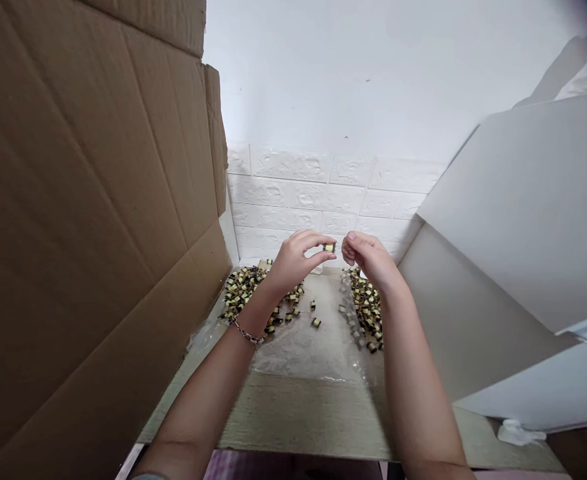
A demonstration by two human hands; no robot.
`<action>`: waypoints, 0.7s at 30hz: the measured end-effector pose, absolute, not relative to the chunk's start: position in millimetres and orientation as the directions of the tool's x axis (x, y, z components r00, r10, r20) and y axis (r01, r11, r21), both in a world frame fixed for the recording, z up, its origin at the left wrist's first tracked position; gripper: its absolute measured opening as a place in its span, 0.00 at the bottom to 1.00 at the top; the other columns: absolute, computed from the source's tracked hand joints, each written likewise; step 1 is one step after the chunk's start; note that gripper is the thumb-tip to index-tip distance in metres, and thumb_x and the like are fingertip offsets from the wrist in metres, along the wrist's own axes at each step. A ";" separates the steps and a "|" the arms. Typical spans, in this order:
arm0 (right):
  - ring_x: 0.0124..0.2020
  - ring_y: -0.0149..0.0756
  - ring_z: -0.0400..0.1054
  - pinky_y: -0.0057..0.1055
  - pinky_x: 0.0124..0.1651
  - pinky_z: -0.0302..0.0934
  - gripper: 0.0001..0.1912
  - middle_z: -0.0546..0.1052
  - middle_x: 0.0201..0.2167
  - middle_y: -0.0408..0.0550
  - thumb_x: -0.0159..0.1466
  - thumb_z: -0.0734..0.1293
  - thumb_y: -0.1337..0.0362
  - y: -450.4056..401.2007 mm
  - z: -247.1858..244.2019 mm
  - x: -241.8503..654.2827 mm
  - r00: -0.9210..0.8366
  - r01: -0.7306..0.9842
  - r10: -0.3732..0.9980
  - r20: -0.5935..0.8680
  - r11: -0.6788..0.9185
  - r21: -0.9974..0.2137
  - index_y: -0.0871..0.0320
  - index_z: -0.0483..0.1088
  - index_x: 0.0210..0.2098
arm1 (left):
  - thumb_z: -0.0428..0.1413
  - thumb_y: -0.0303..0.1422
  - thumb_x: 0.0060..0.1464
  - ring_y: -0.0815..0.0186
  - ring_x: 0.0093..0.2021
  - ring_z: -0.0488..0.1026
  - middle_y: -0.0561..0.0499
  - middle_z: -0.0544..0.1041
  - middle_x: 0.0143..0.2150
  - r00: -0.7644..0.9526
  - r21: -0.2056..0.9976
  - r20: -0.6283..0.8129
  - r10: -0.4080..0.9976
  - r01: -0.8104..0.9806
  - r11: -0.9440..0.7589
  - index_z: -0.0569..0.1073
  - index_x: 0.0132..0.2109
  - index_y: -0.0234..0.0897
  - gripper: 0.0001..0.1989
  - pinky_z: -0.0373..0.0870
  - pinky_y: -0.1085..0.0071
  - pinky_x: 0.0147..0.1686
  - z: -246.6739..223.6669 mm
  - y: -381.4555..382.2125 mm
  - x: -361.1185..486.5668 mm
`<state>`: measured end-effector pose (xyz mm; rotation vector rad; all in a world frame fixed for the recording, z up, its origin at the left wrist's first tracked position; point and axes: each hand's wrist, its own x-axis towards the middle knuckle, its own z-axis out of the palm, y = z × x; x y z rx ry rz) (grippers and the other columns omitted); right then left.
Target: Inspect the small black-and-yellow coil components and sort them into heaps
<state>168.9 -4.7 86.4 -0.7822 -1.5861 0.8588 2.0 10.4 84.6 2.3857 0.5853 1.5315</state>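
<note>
**Miniature transformer pinched in the left fingertips**

The left hand [293, 263] pinches a miniature transformer [329, 247] between thumb and fingertips, its yellow-taped face showing against a dark core. Just right of it, the right hand [368, 260] has its fingers [352, 241] bunched closed, with nothing visible in them. Below the left fingers lies a heap of similar parts [241, 293], and a few loose parts [315, 323] sit on a plastic sheet [298, 350]. A second heap [366, 310] lies under the right fingers. A chain bracelet [247, 332] circles the left wrist, a cardboard panel [73, 200] rises left of the fingers, and a white brick-pattern wall [293, 193] stands beyond them
</note>
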 end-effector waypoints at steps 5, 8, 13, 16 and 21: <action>0.18 0.24 0.51 0.26 0.22 0.46 0.20 0.54 0.16 0.39 0.57 0.61 0.53 -4.7 86.1 166.8 -0.216 -0.025 0.870 0.443 0.448 -0.894 0.59 0.56 0.17 | 0.57 0.33 0.46 0.70 0.37 0.68 0.52 0.74 0.35 0.355 0.430 0.808 0.469 0.188 -0.883 0.72 0.38 0.37 0.09 0.62 0.74 0.41 85.2 9.7 2.4; 0.18 0.24 0.50 0.26 0.22 0.45 0.20 0.55 0.16 0.39 0.57 0.61 0.53 -4.8 85.3 164.4 -0.229 -0.056 0.871 0.436 0.435 -0.899 0.59 0.56 0.17 | 0.57 0.32 0.46 0.70 0.37 0.68 0.53 0.74 0.35 0.356 0.437 0.806 0.473 0.180 -0.881 0.72 0.38 0.37 0.09 0.63 0.74 0.40 85.3 9.7 2.6; 0.16 0.23 0.47 0.26 0.21 0.40 0.20 0.53 0.15 0.38 0.57 0.61 0.54 -2.7 83.3 162.8 -0.243 -0.096 0.861 0.448 0.438 -0.894 0.59 0.55 0.16 | 0.57 0.32 0.46 0.71 0.37 0.68 0.53 0.74 0.35 0.369 0.465 0.792 0.487 0.153 -0.872 0.73 0.37 0.37 0.08 0.62 0.75 0.41 85.6 9.7 2.5; 0.16 0.23 0.46 0.26 0.21 0.40 0.20 0.52 0.14 0.37 0.57 0.62 0.53 -2.2 83.0 163.7 -0.224 -0.058 0.860 0.459 0.458 -0.887 0.59 0.55 0.16 | 0.57 0.31 0.46 0.70 0.39 0.68 0.54 0.74 0.36 0.412 0.477 0.769 0.488 0.137 -0.868 0.73 0.37 0.38 0.08 0.61 0.74 0.43 85.6 9.7 2.3; 0.17 0.23 0.45 0.26 0.22 0.40 0.22 0.52 0.14 0.37 0.57 0.60 0.51 -4.1 84.3 166.9 -0.213 0.124 0.858 0.468 0.499 -0.858 0.59 0.54 0.16 | 0.57 0.31 0.46 0.69 0.40 0.68 0.54 0.74 0.37 0.489 0.531 0.697 0.524 0.139 -0.836 0.74 0.38 0.40 0.09 0.61 0.73 0.43 85.0 10.8 1.2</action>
